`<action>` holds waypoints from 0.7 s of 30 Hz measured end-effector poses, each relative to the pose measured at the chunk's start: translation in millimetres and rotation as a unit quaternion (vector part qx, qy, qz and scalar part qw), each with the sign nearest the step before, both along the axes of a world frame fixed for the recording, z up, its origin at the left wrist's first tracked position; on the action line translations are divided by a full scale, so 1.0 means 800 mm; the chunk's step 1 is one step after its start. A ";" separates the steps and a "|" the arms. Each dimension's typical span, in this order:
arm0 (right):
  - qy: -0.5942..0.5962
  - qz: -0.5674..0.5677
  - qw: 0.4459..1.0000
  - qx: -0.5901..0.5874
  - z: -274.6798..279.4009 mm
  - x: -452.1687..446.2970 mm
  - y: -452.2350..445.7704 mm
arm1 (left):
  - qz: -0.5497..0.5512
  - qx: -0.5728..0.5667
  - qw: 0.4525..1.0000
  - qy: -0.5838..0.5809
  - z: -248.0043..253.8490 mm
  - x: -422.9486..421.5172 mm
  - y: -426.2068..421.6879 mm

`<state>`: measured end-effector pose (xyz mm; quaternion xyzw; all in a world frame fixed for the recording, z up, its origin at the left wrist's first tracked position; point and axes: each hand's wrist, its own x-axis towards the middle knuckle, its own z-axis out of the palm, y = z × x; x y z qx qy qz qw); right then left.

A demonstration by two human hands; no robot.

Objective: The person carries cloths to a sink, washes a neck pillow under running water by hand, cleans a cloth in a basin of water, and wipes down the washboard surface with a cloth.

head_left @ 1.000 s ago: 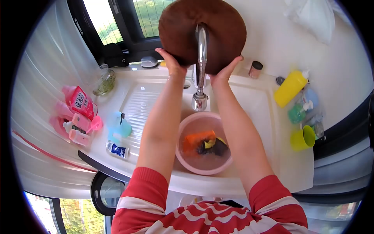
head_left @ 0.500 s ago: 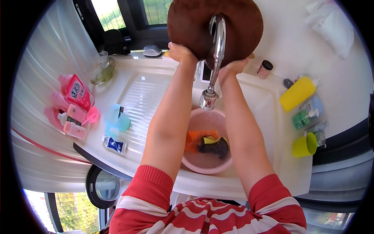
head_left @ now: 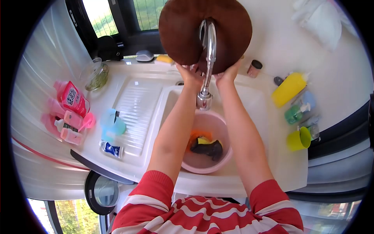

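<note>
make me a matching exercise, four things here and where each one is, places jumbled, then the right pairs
1. brown round item
2. pink basin
3. yellow bottle
4. blue-and-white tube

A. beside the green pump bottle
B. near the ridged drainboard
C. held by the left hand and right hand, partly hidden by the faucet
D. below the faucet's spout

Pairs: 1-C, 2-D, 3-A, 4-B
</note>
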<state>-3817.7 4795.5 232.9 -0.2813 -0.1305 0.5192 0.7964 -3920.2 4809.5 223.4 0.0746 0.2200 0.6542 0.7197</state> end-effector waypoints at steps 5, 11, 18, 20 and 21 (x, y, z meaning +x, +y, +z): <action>-0.156 -0.061 0.983 0.078 -0.008 0.026 -0.005 | -0.151 0.122 0.980 -0.044 -0.054 -0.013 0.002; -0.309 -0.106 0.944 0.046 0.007 0.042 -0.010 | -0.244 0.192 0.946 0.096 -0.030 -0.014 -0.009; -0.109 -0.072 0.968 0.214 0.011 0.032 -0.008 | -0.194 0.115 0.969 0.105 -0.007 0.025 0.037; -0.167 -0.169 0.964 0.116 0.019 0.015 0.006 | -0.147 0.097 0.977 0.123 -0.016 0.045 0.040; -0.195 -0.218 0.954 0.066 0.023 0.006 0.012 | -0.126 0.090 0.979 0.132 -0.019 0.052 0.044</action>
